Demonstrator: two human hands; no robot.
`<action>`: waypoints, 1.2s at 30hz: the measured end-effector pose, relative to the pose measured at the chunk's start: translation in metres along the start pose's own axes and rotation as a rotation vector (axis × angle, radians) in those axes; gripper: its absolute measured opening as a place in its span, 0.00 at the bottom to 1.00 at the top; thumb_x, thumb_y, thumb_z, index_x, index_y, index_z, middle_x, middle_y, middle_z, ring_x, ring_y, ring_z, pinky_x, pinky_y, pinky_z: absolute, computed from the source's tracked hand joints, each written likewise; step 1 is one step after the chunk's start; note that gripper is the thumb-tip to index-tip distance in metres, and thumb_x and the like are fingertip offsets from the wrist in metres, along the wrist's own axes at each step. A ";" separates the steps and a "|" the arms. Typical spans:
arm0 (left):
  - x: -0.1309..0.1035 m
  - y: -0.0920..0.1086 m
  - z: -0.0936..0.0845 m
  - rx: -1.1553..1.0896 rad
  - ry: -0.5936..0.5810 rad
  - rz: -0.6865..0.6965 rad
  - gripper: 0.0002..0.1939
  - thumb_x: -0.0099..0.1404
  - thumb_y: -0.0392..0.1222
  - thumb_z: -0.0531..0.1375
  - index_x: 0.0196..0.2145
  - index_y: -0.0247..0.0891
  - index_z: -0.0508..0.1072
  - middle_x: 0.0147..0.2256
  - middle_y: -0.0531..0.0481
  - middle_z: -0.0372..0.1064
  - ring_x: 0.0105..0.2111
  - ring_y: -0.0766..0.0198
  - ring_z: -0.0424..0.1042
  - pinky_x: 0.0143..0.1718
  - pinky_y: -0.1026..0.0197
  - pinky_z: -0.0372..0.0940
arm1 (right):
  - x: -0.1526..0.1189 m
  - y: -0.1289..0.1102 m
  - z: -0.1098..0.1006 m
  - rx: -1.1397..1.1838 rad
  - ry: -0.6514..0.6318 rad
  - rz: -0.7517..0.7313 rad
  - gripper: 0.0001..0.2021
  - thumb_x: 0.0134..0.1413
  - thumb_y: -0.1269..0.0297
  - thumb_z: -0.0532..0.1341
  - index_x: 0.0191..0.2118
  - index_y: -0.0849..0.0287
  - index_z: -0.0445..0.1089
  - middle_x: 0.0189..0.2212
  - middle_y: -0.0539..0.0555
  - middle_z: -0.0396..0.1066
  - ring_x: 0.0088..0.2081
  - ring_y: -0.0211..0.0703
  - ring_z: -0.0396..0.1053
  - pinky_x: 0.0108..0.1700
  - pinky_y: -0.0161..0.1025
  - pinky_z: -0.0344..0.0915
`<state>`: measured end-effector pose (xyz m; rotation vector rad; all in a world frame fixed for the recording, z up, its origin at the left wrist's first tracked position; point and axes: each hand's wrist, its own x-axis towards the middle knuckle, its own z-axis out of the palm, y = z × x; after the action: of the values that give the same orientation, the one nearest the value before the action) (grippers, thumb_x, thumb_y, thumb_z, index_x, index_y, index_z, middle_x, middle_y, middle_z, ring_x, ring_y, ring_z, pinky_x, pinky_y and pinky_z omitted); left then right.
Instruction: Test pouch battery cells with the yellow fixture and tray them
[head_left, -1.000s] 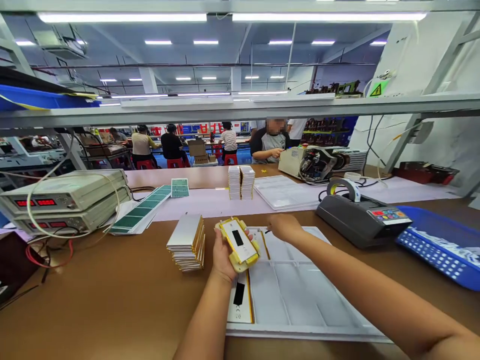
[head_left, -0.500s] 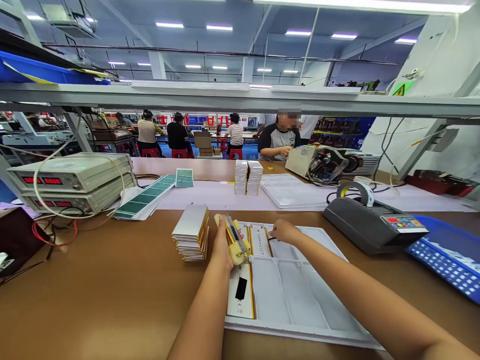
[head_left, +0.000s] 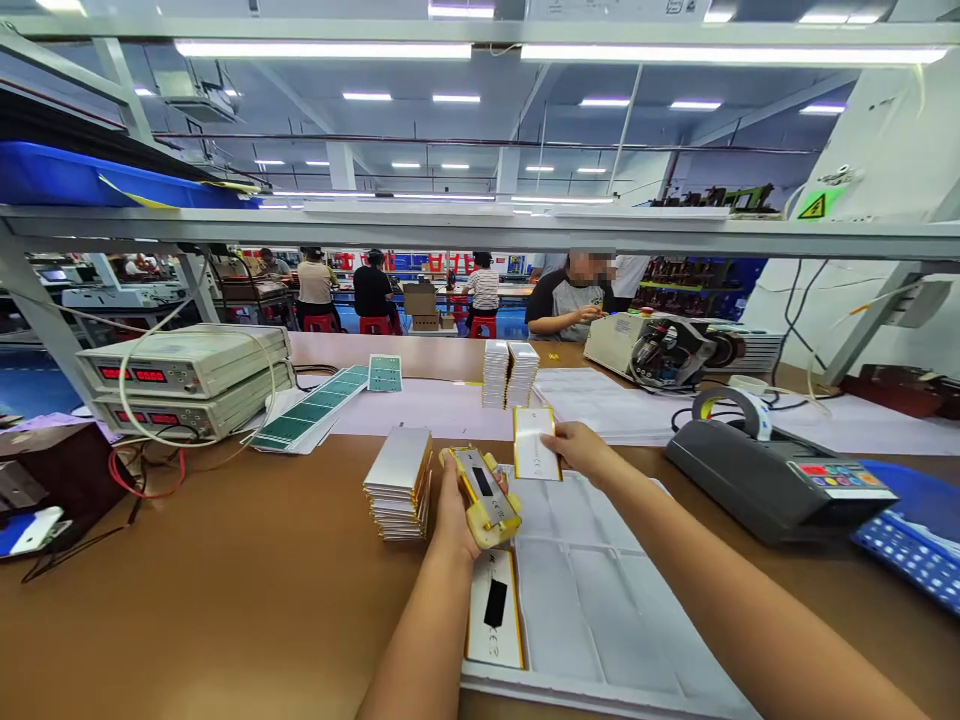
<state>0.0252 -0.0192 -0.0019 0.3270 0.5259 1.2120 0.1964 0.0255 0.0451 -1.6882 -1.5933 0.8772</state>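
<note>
Right hand (head_left: 579,450): fingers pinching one white, yellow-edged, flat rectangular cell (head_left: 531,445), raised at the far edge of a white compartmented plastic tray (head_left: 622,590). Left hand (head_left: 454,515): fingers round a pale-yellow blocky holder (head_left: 495,535) bearing one silver, black-patched flat cell (head_left: 489,498). Tray, near-left compartment: one white, black-patched cell (head_left: 495,636). Left of holder: stack of silver-topped flat cells (head_left: 397,460).

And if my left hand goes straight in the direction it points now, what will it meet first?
Your left hand, holding the yellow fixture, would probably first meet the twin battery-cell stacks ahead, though depth is unclear.
</note>
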 end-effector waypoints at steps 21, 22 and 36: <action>-0.003 -0.004 -0.005 0.056 -0.240 0.005 0.24 0.52 0.53 0.58 0.42 0.35 0.68 0.35 0.42 0.71 0.36 0.53 0.70 0.38 0.51 0.63 | -0.100 0.018 0.019 -0.769 -0.302 -0.234 0.09 0.51 0.67 0.51 0.32 0.56 0.68 0.33 0.54 0.72 0.34 0.44 0.68 0.27 0.35 0.51; -0.004 -0.004 -0.005 0.109 -0.208 -0.001 0.21 0.51 0.47 0.60 0.42 0.35 0.68 0.34 0.43 0.71 0.35 0.54 0.70 0.37 0.52 0.63 | -0.104 0.021 0.028 -0.775 -0.305 -0.244 0.09 0.51 0.67 0.51 0.32 0.57 0.69 0.33 0.55 0.72 0.34 0.45 0.68 0.27 0.35 0.52; -0.015 0.000 0.006 0.334 -0.146 0.244 0.13 0.46 0.36 0.59 0.34 0.35 0.70 0.31 0.47 0.71 0.33 0.58 0.70 0.32 0.59 0.63 | -0.096 0.040 0.070 -0.144 -0.392 0.044 0.14 0.48 0.55 0.55 0.28 0.62 0.67 0.23 0.52 0.69 0.24 0.37 0.64 0.23 0.32 0.53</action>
<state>0.0246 -0.0332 0.0060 0.7766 0.5732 1.3225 0.1578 -0.0718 -0.0235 -1.7307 -1.9211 1.1981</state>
